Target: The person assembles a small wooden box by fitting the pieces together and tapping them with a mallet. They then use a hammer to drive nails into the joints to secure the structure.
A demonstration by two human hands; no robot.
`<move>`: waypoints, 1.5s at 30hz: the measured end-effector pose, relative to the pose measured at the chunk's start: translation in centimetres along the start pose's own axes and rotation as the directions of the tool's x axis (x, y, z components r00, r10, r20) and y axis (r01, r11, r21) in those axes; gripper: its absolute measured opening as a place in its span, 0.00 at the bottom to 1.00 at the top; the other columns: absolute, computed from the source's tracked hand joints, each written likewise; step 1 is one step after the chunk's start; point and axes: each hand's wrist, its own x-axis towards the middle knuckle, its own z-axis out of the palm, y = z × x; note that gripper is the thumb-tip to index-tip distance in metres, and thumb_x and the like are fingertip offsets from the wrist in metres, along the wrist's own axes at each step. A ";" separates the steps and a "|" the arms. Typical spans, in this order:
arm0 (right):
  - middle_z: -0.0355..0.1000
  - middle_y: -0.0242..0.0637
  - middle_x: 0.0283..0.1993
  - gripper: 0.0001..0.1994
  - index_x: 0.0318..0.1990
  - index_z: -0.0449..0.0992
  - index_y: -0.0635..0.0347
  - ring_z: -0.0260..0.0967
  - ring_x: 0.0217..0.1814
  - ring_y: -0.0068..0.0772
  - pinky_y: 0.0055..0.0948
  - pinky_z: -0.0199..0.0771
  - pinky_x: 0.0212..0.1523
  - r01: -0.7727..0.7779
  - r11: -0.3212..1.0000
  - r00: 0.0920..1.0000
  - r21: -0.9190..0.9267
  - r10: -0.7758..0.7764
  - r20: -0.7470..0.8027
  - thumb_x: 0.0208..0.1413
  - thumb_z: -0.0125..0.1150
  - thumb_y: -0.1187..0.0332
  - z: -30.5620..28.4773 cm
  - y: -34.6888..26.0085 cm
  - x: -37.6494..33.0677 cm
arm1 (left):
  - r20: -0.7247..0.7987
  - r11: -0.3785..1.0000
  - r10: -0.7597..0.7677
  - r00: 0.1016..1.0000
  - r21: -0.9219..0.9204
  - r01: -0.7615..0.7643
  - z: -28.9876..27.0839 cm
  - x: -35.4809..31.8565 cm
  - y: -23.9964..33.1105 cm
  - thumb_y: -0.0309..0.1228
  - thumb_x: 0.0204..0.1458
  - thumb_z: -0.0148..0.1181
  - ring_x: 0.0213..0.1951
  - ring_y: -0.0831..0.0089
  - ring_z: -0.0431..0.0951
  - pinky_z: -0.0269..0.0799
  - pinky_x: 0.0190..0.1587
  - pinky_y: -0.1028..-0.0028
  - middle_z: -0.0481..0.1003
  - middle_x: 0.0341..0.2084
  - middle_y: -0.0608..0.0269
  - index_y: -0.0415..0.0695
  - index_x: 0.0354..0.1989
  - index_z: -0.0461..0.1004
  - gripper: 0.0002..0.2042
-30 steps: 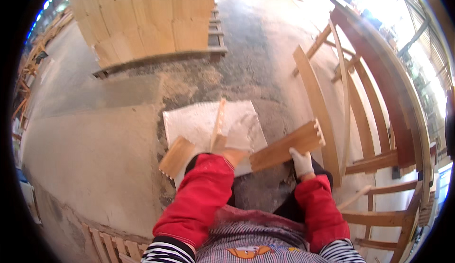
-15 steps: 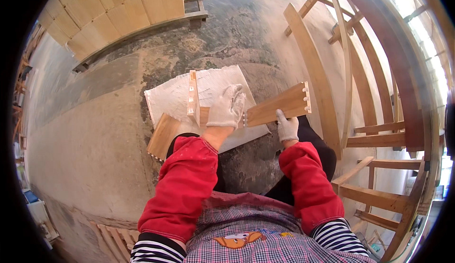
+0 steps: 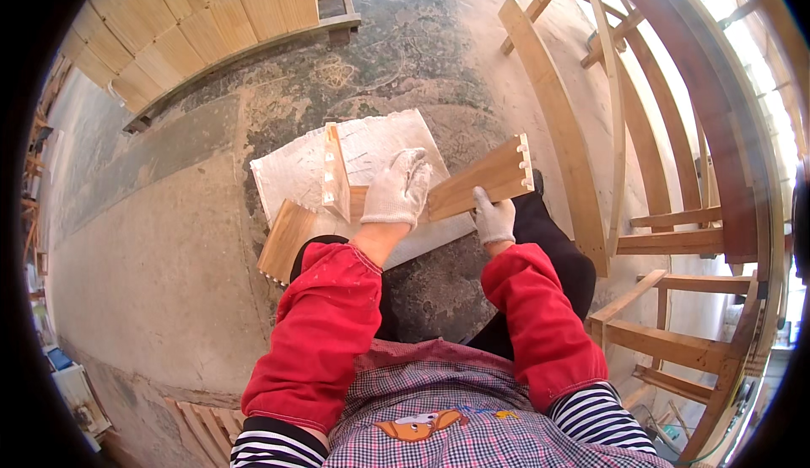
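Observation:
My right hand (image 3: 494,217), in a whitish glove, grips the near edge of a brown board (image 3: 483,183) with its thumb on top. Pale pegs or joint teeth line that board's far right end, while its left end meets my left hand (image 3: 396,189). That gloved left hand is closed, its fingers curled, and what lies inside them is hidden. Just left of it, a narrow board (image 3: 336,173) stands on edge with white-marked joints. A short wooden piece (image 3: 359,202) shows between them, partly covered by my hand. Another toothed board (image 3: 287,240) rests at the lower left, by my knee.
Beneath the work lies a pale sheet (image 3: 291,164) on the stained concrete floor (image 3: 152,240). Stacked wooden panels (image 3: 194,16) sit on a pallet at the upper left. Long curved boards (image 3: 557,122) and wooden frames (image 3: 666,341) stand close on my right.
The brown board has come left with my right hand, and its left end now sits against my left hand, closing the small gap. The whole view has shifted slightly.

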 end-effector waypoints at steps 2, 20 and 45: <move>0.80 0.37 0.41 0.14 0.48 0.79 0.69 0.77 0.42 0.29 0.32 0.75 0.44 0.083 0.986 0.996 -0.142 -0.085 -0.004 0.61 0.66 0.66 0.5 0.2 0.0 | 0.011 0.999 -0.002 1.000 0.036 0.002 -0.1 0.0 0.2 0.33 0.62 0.55 0.51 0.55 0.79 0.72 0.55 0.66 0.77 0.49 0.49 0.41 0.55 0.76 0.16; 0.76 0.42 0.48 0.21 0.59 0.69 0.63 0.75 0.47 0.42 0.37 0.76 0.53 -0.319 0.352 0.940 0.880 -0.002 0.341 0.72 0.40 0.57 2.5 2.8 0.1 | 0.246 0.984 -0.168 0.955 -0.022 0.179 11.4 0.8 3.5 0.50 0.39 0.77 0.70 0.45 0.59 0.61 0.69 0.60 0.54 0.71 0.42 0.39 0.74 0.43 0.59; 0.59 0.53 0.71 0.35 0.73 0.51 0.68 0.71 0.60 0.42 0.33 0.78 0.56 0.464 0.496 0.840 0.734 -0.509 -0.188 0.65 0.58 0.60 -65.5 -27.4 -11.5 | -0.044 0.908 0.018 0.999 0.419 0.002 15.0 1.2 1.3 0.32 0.50 0.58 0.70 0.53 0.59 0.58 0.71 0.65 0.57 0.70 0.50 0.39 0.74 0.47 0.41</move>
